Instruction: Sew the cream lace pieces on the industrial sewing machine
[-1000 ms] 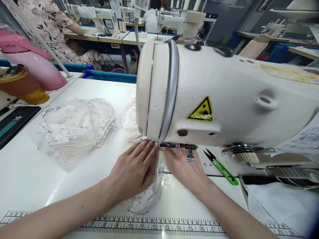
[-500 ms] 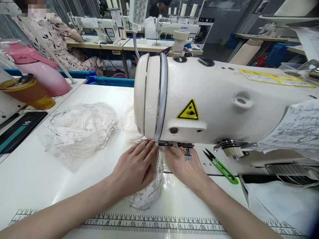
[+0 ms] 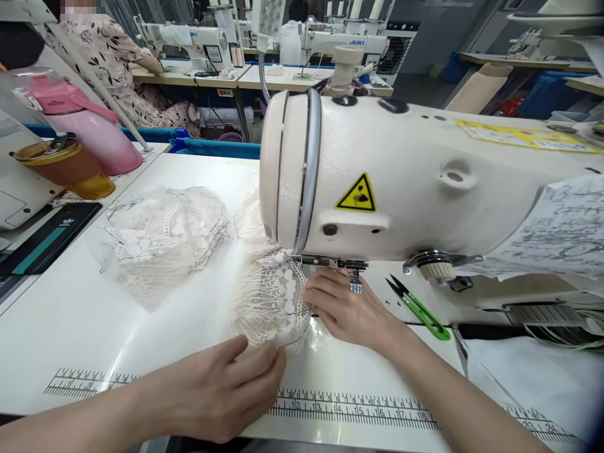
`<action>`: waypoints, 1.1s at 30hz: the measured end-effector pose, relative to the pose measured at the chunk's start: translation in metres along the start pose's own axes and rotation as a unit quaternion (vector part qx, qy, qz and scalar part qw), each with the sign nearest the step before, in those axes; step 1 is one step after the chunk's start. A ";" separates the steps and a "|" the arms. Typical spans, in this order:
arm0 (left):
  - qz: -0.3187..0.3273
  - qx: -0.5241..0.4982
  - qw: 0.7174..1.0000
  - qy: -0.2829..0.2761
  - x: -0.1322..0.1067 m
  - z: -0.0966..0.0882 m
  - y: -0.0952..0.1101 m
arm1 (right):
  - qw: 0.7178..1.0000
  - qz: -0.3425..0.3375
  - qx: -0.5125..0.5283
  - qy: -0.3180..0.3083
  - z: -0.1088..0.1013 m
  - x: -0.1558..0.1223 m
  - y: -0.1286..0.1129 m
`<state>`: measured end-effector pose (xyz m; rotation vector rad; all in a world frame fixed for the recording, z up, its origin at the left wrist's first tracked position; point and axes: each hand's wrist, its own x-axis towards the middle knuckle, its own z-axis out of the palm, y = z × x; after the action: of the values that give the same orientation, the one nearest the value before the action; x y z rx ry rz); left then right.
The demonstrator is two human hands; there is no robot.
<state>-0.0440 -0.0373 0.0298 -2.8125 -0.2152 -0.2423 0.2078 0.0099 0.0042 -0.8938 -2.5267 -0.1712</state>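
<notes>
Currently touches lace piece [image 3: 276,296], spread between bent-fingered right grip [image 3: 346,308] partly beneath sewing machine [image 3: 401,163] and left grip [image 3: 221,384] farther out from it; cannot tell if pinching with either.

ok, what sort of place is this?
Most likely a garment sewing workshop: there's a sewing machine up front with lace beside it, more machines on tables behind, and another person seated by one of those tables.

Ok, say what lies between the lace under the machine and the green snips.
In the head view: the right hand against the lace, then white work surface before the snips.
</notes>
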 end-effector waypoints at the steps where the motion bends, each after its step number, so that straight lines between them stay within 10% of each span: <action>1: -0.023 -0.004 1.000 0.004 -0.003 0.003 0.004 | 1.000 0.001 0.009 -0.001 0.001 0.000 0.001; 11: -0.397 -0.260 0.880 0.008 0.005 -0.015 -0.022 | 0.998 0.007 0.055 -0.029 0.001 -0.002 0.006; 17: -0.255 -0.247 0.933 -0.050 0.029 0.012 -0.040 | 0.997 -0.005 0.064 0.051 -0.001 -0.002 0.003; 22: -0.188 -0.106 0.972 0.093 0.035 0.044 -0.035 | 0.998 -0.010 0.057 0.020 -0.002 -0.003 0.006; 33: -0.186 -0.023 0.974 0.128 0.030 0.041 -0.033 | 0.988 -0.050 0.149 0.010 0.001 0.001 0.009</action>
<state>-0.0149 0.0101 0.0069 -2.7286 -0.6835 -0.6978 0.2124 0.0179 0.0034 -0.6449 -2.4922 0.1631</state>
